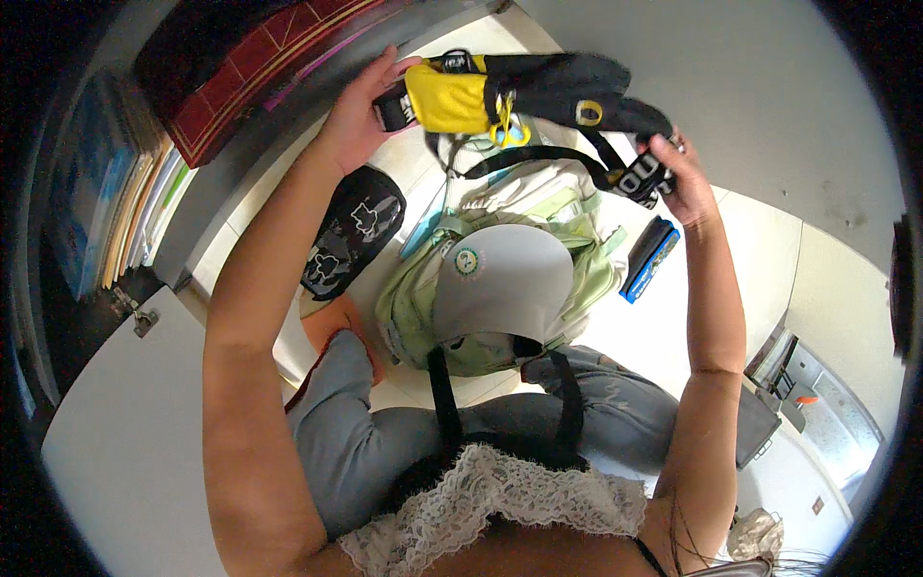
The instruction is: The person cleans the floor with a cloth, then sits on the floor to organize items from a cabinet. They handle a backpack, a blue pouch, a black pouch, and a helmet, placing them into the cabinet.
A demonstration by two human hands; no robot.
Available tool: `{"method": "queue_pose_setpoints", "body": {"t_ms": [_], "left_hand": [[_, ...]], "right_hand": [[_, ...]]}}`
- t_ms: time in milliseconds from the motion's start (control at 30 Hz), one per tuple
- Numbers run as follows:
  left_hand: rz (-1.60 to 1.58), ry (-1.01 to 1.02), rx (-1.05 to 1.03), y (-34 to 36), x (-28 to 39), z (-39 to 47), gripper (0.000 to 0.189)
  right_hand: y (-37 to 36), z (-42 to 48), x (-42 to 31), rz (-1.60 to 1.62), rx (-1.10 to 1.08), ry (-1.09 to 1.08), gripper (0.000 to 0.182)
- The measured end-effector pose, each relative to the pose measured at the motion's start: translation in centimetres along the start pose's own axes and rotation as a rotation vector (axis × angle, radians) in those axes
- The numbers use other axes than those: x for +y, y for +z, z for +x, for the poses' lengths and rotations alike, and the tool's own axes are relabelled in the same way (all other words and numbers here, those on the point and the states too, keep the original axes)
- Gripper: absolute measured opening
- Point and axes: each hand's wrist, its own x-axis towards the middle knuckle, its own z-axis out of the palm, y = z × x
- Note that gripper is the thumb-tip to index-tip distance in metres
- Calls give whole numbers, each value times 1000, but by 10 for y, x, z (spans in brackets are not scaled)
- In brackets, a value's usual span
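Stretched between my two hands is a black and yellow fabric item (451, 99) with black bands that bear white lettering. My left hand (360, 112) grips the band at its left end. At the other end, my right hand (685, 177) is closed around a lettered black band (645, 177). A yellow cord loop hangs from the item's middle. Below it, a pale green and cream backpack (407, 306) stands on the floor between my legs. A light grey cap (505, 281) with a round emblem covers part of the backpack.
A black pouch (357, 231) with white outline drawings lies left of the backpack. A blue and black box-like case (649, 260) lies to its right. Books and papers (137, 209) fill a shelf at left, by an open white cabinet door (137, 411). A dark red patterned box (252, 79) sits above.
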Motion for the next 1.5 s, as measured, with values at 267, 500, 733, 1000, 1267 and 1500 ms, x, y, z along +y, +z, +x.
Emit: {"method": "queue_pose_setpoints", "body": {"t_ms": [267,500,733,1000,1267,1500], "left_hand": [[-96,133,-97,-4,10,10,60],[278,337,134,-1,13,-1,54],[783,752,44,32,28,-24,64],[550,601,-342,87,57,-61,70],[587,50,-183,-11,78,-136,56],[369,-139,-233,13,82,-168,90]], "right_hand": [[33,1,-71,596,-115,-143,33],[67,-19,-109,704,-382,-221,28],[76,-15,-142,607,-549,-242,28],[168,-2,-98,641,-517,-70,25],[231,-35,-8,39,-641,-336,72],[236,-2,16,600,-670,7,44]]}}
